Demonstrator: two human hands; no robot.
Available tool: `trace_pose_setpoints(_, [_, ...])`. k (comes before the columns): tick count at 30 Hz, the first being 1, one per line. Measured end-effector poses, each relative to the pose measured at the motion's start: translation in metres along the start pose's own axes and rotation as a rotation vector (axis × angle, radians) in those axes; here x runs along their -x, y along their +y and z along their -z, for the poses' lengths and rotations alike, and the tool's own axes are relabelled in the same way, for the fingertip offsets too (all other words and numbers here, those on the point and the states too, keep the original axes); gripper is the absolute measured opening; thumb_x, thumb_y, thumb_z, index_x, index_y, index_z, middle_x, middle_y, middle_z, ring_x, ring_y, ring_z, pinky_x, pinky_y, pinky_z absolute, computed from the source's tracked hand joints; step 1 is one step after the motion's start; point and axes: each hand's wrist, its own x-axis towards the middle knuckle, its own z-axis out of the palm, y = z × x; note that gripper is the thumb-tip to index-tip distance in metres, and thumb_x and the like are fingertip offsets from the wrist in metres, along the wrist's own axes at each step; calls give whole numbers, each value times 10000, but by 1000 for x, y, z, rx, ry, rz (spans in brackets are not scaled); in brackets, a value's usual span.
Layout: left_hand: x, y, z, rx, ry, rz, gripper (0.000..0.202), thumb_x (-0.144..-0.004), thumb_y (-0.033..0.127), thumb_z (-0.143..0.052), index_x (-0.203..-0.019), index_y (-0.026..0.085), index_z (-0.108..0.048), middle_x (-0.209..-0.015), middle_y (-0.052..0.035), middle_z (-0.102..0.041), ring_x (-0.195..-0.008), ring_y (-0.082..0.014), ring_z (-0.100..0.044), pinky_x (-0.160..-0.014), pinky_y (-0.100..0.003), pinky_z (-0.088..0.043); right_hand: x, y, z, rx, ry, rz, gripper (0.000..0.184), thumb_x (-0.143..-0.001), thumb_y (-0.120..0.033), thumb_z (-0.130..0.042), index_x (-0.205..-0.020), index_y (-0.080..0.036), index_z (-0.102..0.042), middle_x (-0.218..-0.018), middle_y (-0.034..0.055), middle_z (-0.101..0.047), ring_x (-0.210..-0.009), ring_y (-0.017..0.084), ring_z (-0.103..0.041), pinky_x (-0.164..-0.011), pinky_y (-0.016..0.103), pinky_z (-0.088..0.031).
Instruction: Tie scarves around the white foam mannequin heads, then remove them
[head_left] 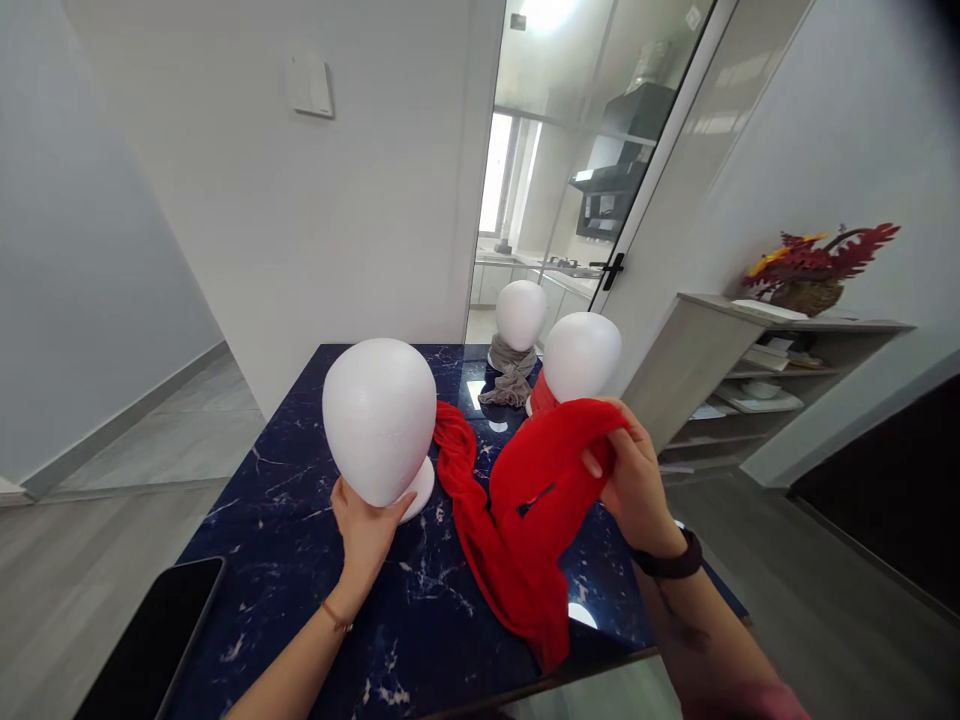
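A white foam mannequin head [379,415] stands on its round base at the front left of the dark blue table. Below its chin, my left hand [365,518] is wrapped around the neck, which the fingers mostly hide. My right hand [632,470] pinches a bright red scarf [517,560] near its upper edge and lifts that part off the tabletop. The scarf is bunched, with a gap in its middle, and its far end lies on the table just right of the head, close to the base.
Behind are two more foam heads, one [521,312] with a grey scarf [514,365] around its neck, the other [583,352] with a red one. A black phone or tablet [150,645] lies at lower left. Shelves [750,400] with a leaf arrangement [817,265] stand right.
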Motion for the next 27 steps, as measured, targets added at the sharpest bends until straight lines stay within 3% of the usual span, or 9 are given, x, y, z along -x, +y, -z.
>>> trace_pose_setpoints(4, [61, 14, 22, 87, -24, 15, 758, -704, 453, -655, -1338, 182, -339, -1330, -144, -368, -1299, -328, -335, -1092, -501, -275, 23, -1, -2, 0, -154, -73, 125, -803, -337, -562, -865, -229, -558, -597, -75, -496, -346, 37, -302, -319, 156, -240])
trace_pose_setpoints(7, [98, 33, 31, 393, -340, -1, 720, -675, 436, -677, -1318, 259, -405, -1369, -95, -410, -1270, -305, -411, -1069, -462, -343, 53, 4, -22, 155, -662, -124, 145, -811, -222, -536, -930, -222, -619, -631, -54, -580, -413, 54, -458, -409, 150, -384])
trace_pose_setpoints(10, [103, 48, 38, 501, -601, 114, 649, -660, 426, -685, -1264, 267, -507, -1251, -95, -556, -1170, -299, -517, -985, -420, -435, 80, 6, -47, 283, -1156, -7, 312, -781, -181, -577, -1085, -218, -639, -974, 24, -682, -834, 132, -640, -777, 224, -497])
trace_pose_setpoints(12, [95, 51, 45, 502, -751, 143, 466, -676, 396, -670, -1116, 248, -630, -1040, -82, -668, -1015, -284, -605, -887, -388, -490, 92, 5, -55, 304, -1269, 48, 382, -789, -190, -589, -1169, -222, -609, -1116, 39, -656, -1026, 157, -603, -925, 247, -439])
trace_pose_setpoints(14, [84, 48, 54, 518, -841, 192, 308, -658, 365, -674, -926, 217, -699, -868, -62, -700, -875, -262, -636, -800, -353, -509, 100, 6, -54, 326, -1242, 0, 423, -791, -220, -614, -1212, -240, -581, -1155, 32, -643, -1058, 154, -592, -939, 231, -425])
trace_pose_setpoints(16, [74, 41, 63, 596, -772, 337, 244, -644, 370, -660, -809, 193, -699, -776, -47, -697, -759, -233, -637, -703, -320, -512, 105, 12, -47, 368, -1158, -111, 475, -774, -281, -657, -1238, -271, -556, -1179, 18, -632, -1059, 158, -594, -922, 225, -437])
trace_pose_setpoints(20, [57, 22, 81, 769, -318, 563, 288, -604, 362, -666, -821, 173, -673, -771, -34, -690, -664, -191, -621, -583, -267, -490, 117, 39, -30, 614, -1074, -274, 686, -683, -339, -738, -1313, -325, -467, -1112, 21, -663, -968, 213, -638, -823, 279, -497])
trace_pose_setpoints(24, [39, 11, 108, 762, -46, 473, 305, -605, 353, -681, -859, 187, -648, -774, -4, -666, -646, -158, -595, -545, -222, -464, 114, 62, -9, 800, -1024, -241, 351, -716, -182, -628, -1046, -300, -655, -911, 20, -706, -814, 227, -660, -703, 293, -497])
trace_pose_setpoints(27, [35, 6, 130, 587, 82, 313, 316, -602, 315, -688, -895, 210, -635, -800, 16, -647, -649, -135, -572, -538, -196, -439, 92, 61, 18, 764, -897, -263, 342, -670, -57, -459, -837, -253, -685, -760, 3, -693, -693, 184, -630, -617, 265, -464])
